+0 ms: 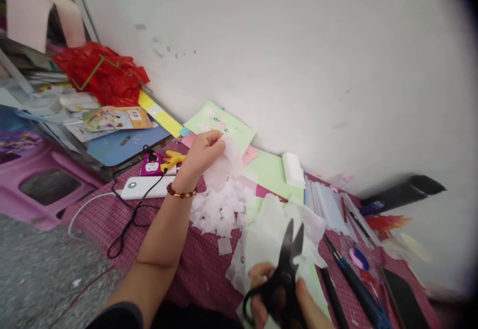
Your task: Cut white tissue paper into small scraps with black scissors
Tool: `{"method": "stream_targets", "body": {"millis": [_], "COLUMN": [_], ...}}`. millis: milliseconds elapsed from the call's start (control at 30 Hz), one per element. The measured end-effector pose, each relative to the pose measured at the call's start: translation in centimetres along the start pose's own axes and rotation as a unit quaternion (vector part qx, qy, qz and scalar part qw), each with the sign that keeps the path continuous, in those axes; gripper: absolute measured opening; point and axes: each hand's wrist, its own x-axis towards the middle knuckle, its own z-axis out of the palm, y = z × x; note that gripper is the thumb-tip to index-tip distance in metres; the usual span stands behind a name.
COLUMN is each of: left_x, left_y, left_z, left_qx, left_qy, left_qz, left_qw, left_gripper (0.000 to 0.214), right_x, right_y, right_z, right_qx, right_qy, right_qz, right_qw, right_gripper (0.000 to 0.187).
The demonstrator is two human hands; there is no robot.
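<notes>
My left hand (207, 151), a beaded bracelet on its wrist, is closed in a pinch on a thin, see-through piece of tissue paper (232, 159). Below it lies a heap of small cut tissue paper pieces (220, 210) on the red checked cloth. In my right hand (261, 286) is a pair of black scissors (287, 269), fingers in the handles and blades parted, pointing away from me. Crumpled larger tissue sheets (271, 224) lie under and beyond the blades. Behind my left hand a light green card (227, 125) with pink flower shapes leans near the wall.
A white power bank (147, 187) with black and white cables lies at left, near a yellow glue gun (172, 160). Along the right are a dark blue pen-like tool (356, 286) and white paper strips (326, 204). A pink stool (48, 184) and red plastic bag (102, 72) stand farther left.
</notes>
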Motion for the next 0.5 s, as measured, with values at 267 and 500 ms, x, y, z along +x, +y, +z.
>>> {"method": "stream_targets", "body": {"millis": [267, 500], "left_x": [1.8, 1.5], "left_y": [2.7, 5.4], "left_z": [-2.4, -3.5], "left_qx": [-0.263, -0.361], "left_qy": [-0.071, -0.108], "left_qz": [-0.064, -0.054], "left_qw": [0.960, 0.925], "left_gripper": [0.012, 0.015], "right_x": [0.4, 7.7], "right_y": [-6.7, -3.1], "right_z": [-0.3, -1.3], "right_qx": [-0.208, -0.058], "right_qy": [0.050, -0.093], "right_qz": [-0.048, 0.062], "right_qw": [0.976, 0.992], "right_gripper": [0.045, 0.060]}}
